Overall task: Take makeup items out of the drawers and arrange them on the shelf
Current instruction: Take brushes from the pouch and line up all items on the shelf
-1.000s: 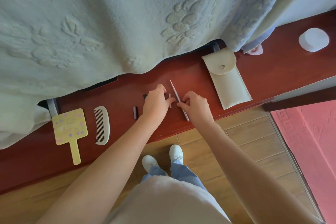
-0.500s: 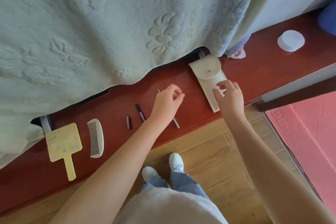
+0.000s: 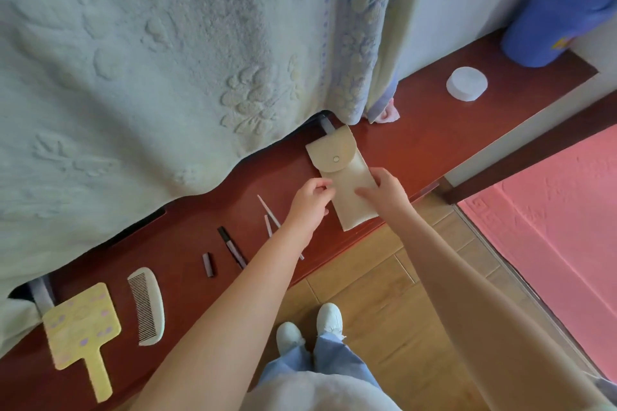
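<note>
A cream snap-flap pouch lies on the red-brown shelf. My right hand rests on its lower right part, fingers pressing the cloth. My left hand pinches the pouch's left edge. To the left on the shelf lie two thin pale sticks, a dark makeup pencil, a small dark cap, a white comb and a yellow hand mirror.
A pale embossed blanket hangs over the shelf's back edge. A white round jar and a blue bottle stand at the far right. Wooden floor and a pink mat lie below; my white shoes show at the bottom.
My left hand let go of the thin stick and moved right to the pouch's edge. My right hand settled on the pouch. The camera view shifted rightward.
</note>
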`<state>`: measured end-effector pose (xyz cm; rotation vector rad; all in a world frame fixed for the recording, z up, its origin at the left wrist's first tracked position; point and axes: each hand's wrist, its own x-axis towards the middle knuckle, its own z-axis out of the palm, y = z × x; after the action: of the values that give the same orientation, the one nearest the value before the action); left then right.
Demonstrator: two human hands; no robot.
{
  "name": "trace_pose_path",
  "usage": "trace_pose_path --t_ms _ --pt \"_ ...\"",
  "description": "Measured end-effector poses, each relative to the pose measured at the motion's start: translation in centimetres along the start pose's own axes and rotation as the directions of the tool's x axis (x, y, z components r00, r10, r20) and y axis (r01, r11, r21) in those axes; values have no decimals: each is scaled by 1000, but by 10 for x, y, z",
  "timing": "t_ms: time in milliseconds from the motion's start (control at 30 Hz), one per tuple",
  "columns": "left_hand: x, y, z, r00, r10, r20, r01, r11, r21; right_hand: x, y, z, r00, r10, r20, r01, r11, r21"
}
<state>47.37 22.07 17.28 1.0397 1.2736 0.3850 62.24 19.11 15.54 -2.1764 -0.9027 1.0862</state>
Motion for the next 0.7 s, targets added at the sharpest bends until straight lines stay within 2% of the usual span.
trace_pose_path --t_ms 67,167,233,400,467,533,600,700 --pt "-2 1 -3 1000 2 9 -2 1000 -28 -8 7 -2 994 48 97 -71 965 251" --pt "-9 -1 -9 999 29 40 -29 1000 5 -28 15 -7 970 44 240 -157 866 474" --pt "-16 1 -14 995 75 65 -75 997 -4 -46 14 -9 955 18 298 -193 798 571" --pt "-47 13 -21 980 181 85 -156 958 -241 -87 3 -22 935 -70 347 -193 723 664" --pt "-61 18 -25 971 227 71 -205 950 -235 -101 -8 -26 966 -85 246 -72 821 566" --pt "-77 24 -29 966 245 81 -227 957 -181 -107 -18 -30 982 -190 15 177 939 295" --pt "-91 27 -30 962 229 149 -211 969 -127 -110 -28 -37 907 -396 -141 404 914 28" --pt "-109 27 -28 942 217 255 -195 975 -110 -109 -35 -47 709 -673 -209 651 739 -171"
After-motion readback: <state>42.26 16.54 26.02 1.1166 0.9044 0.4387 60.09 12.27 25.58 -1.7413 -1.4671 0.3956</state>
